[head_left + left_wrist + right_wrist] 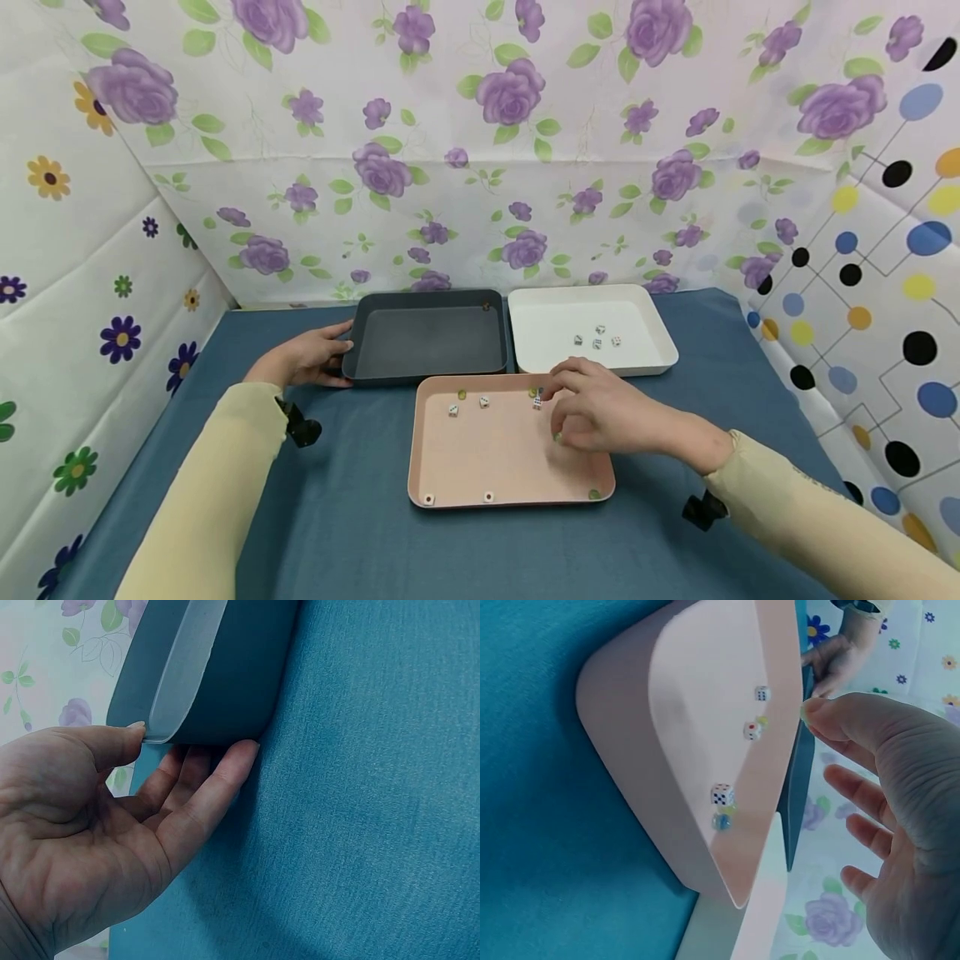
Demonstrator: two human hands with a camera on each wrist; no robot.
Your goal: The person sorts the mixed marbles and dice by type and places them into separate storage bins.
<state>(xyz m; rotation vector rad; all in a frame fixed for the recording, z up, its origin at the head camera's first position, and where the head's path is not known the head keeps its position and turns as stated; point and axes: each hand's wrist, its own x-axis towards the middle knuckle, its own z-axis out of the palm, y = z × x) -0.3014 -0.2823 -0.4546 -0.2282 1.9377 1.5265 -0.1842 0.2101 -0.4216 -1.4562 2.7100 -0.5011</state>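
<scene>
My left hand (311,354) holds the left side of a dark grey tray (427,377), thumb at the rim and fingers against the outer wall, as the left wrist view shows. Over the right part of a pink tray (480,458) is my right hand (600,408), pinching a small green bead (804,712) between thumb and forefinger. Several white dice lie in the pink tray, among them one die (453,410) at its left and another die (721,794) beside a blue bead (721,821). A yellow bead (462,394) and a green bead (594,494) lie there too.
At the back right stands a white tray (547,317) with several dice (597,343) in it. One small amber bead (486,306) sits in the dark tray's far right corner. Blue cloth (337,517) covers the table, with patterned cloth walls (465,192) around it.
</scene>
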